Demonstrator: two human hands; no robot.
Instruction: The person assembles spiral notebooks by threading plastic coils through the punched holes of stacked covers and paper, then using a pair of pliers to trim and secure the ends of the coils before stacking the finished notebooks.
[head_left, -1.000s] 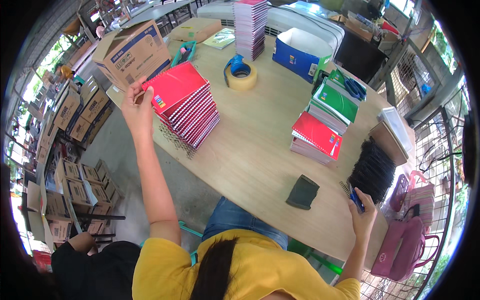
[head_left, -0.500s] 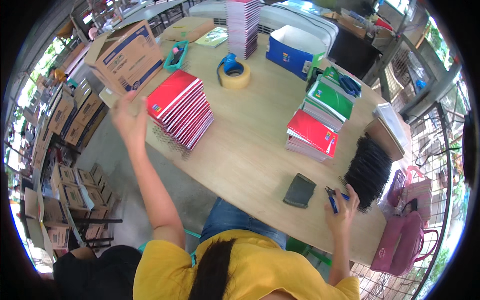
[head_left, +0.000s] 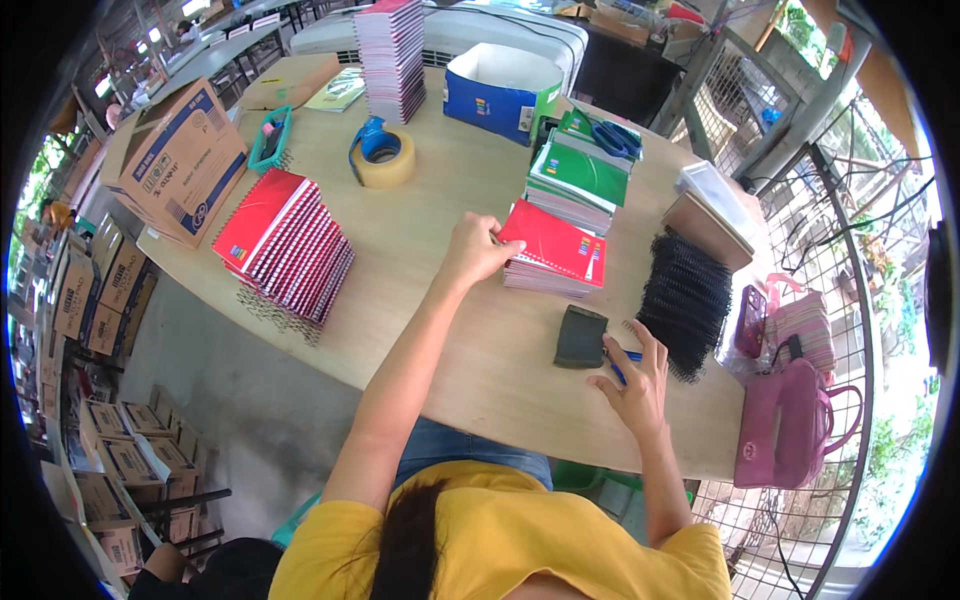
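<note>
A short stack of red-covered notebooks [head_left: 556,245] lies right of the table's middle. At its left edge my left hand [head_left: 478,250] pinches the top red cover between thumb and fingers. My right hand [head_left: 638,385] is nearer the table's front edge, its fingers curled around blue-handled pliers [head_left: 620,366] whose jaws point toward a dark grey slab [head_left: 581,337]. The hand partly hides the handles. A row of black spiral binding coils [head_left: 685,305] lies just beyond the right hand. At the left stands a taller stack of red spiral notebooks [head_left: 285,245], with loose coil ends sticking out below.
Green notebooks [head_left: 578,178] with blue scissors [head_left: 615,138] sit behind the red stack. Farther back are a blue box [head_left: 495,100], a tape roll [head_left: 386,165] and a tall notebook pile [head_left: 392,65]. A carton [head_left: 180,160] stands left, a pink bag [head_left: 785,430] right.
My left hand has moved right from beside the tall red stack to the short red stack and taken hold of its cover. The right hand and pliers have shifted toward the grey slab.
</note>
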